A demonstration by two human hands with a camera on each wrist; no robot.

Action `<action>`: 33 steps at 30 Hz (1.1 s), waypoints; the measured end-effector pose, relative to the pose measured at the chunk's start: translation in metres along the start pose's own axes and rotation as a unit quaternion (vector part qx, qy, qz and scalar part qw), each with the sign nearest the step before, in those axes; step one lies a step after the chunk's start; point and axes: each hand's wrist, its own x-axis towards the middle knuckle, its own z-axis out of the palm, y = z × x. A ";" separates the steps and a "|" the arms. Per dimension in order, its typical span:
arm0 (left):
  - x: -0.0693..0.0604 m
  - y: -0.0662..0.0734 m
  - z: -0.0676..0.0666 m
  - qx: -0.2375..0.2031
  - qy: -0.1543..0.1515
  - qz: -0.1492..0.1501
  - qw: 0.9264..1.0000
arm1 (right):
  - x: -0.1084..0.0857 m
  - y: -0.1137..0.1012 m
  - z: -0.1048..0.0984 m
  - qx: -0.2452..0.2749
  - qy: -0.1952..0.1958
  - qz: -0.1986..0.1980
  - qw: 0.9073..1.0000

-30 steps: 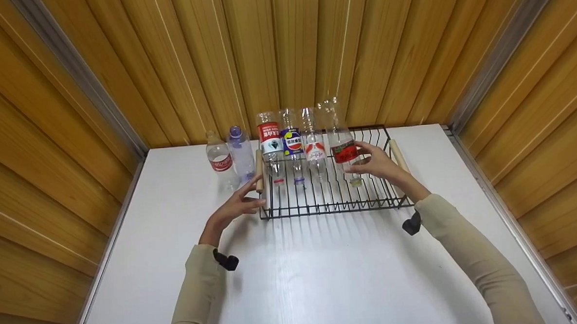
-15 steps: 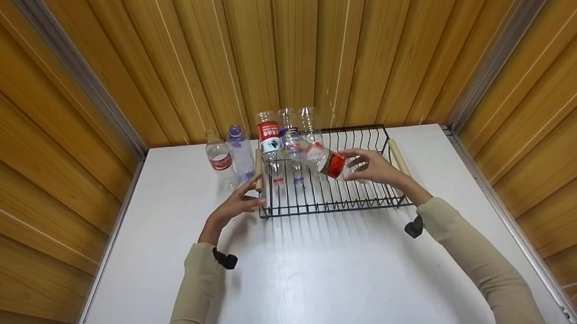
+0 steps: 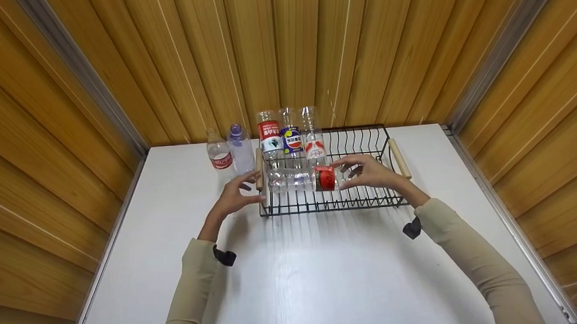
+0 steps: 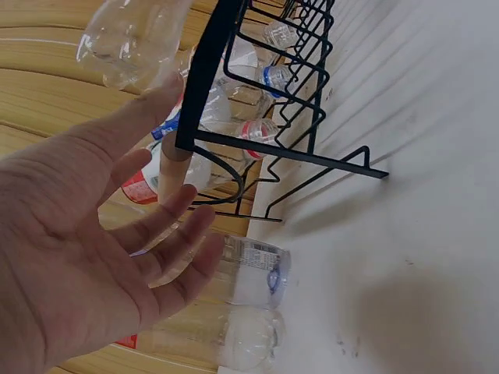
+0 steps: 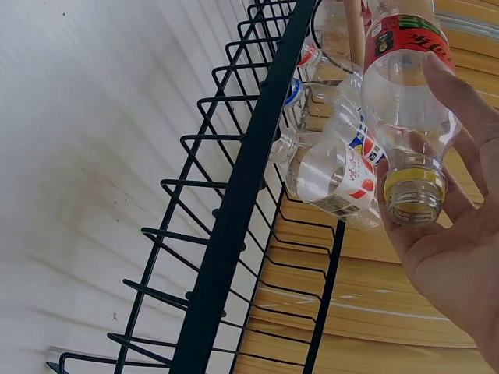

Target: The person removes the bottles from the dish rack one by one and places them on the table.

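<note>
My right hand (image 3: 369,173) grips a clear plastic bottle (image 3: 296,180) with a red label, near its neck. The bottle lies level over the front of a black wire rack (image 3: 329,210), base pointing left. In the right wrist view its mouth is uncapped, with a yellow ring (image 5: 415,178) below it. My left hand (image 3: 236,196) is beside the rack's left wooden handle (image 3: 259,169), fingers spread and relaxed, near the bottle's base; whether it touches either is unclear. Neck-down in the rack lean a red-and-white-labelled bottle (image 3: 270,136), a blue-labelled bottle (image 3: 292,140) and a white-and-red-labelled bottle (image 3: 314,148).
Left of the rack stand a red-labelled bottle (image 3: 220,157) and a purple-tinted bottle (image 3: 240,147), both upright. The rack's right wooden handle (image 3: 399,158) is behind my right wrist. A wooden panel wall (image 3: 293,50) rises behind the white table (image 3: 322,267).
The red-labelled bottle in my right hand has swung from nearly upright, base up, at the rack's right side to level across its front. My left hand's fingers have shifted slightly.
</note>
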 end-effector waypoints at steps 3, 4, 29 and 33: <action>0.000 0.012 -0.002 0.018 0.015 0.010 1.000 | 0.000 0.000 0.000 0.006 -0.002 0.002 1.000; 0.000 0.016 -0.002 0.024 0.013 0.016 1.000 | 0.000 0.001 0.001 0.009 -0.002 0.004 1.000; 0.016 0.064 0.007 0.091 -0.188 0.121 0.970 | 0.001 -0.011 0.005 0.001 -0.020 -0.018 1.000; 0.014 0.062 0.007 0.086 -0.186 0.122 0.971 | 0.001 -0.007 0.004 -0.016 -0.027 -0.012 0.999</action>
